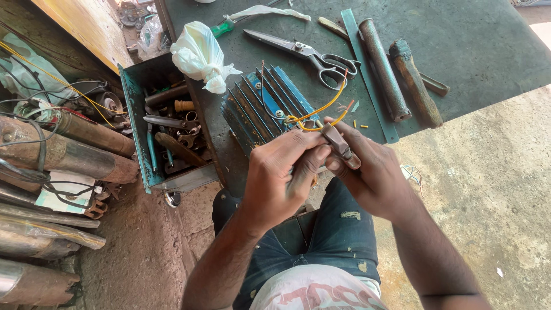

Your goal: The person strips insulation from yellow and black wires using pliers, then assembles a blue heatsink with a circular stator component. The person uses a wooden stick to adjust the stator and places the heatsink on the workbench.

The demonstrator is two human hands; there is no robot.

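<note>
From the head camera I look straight down at both hands, held together just in front of a blue ribbed metal motor housing (265, 108) that sits at the near edge of the dark green worktable (470, 51). My left hand (281, 172) has its fingers pinched together on the thin yellow and orange wires (321, 112) that loop up out of the housing; holding them close to the ends keeps them taut and steady for the tool. My right hand (370, 172) is closed around a small metal hand tool with a flat grey blade-like end (340, 144), its tip laid against the wire ends. Whether it is cutting or scraping I cannot tell. Both hands sit low, above my knees in blue jeans (321, 241), which keeps the work close to the eye.

Small bits of coloured wire sheath (357, 123) lie on the table just beside the housing. Farther back rest large steel scissors (310, 56), a green-handled screwdriver (222, 26), two worn cylindrical wooden-looking handles (402, 74) and a flat green metal strip (367, 74), all within arm's reach. A knotted white plastic bag (201, 54) rests at the table corner, touching an open teal metal toolbox full of rusty fittings (166, 132). Rusty pipes and tangled cable (51, 166) lie on the ground to the left.
</note>
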